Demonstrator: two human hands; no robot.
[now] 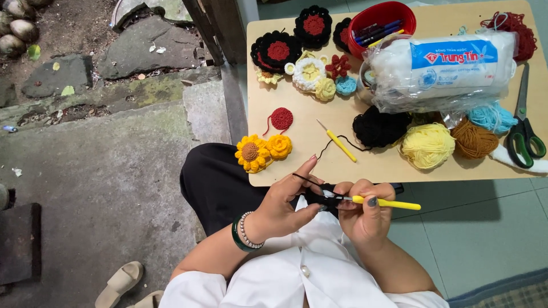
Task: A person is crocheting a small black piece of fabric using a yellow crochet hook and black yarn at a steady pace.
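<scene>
My left hand pinches a small black crochet piece with black yarn looped over the raised forefinger. My right hand grips a yellow-handled crochet hook whose tip is in the black piece. The black strand runs up to a black yarn ball on the low wooden table. A second yellow hook lies on the table just above my hands.
On the table lie a yellow crochet sunflower, a red disc, black-and-red flowers, yellow, brown and blue yarn, a stuffing bag, a red bowl of pens and green scissors. Rough concrete lies left.
</scene>
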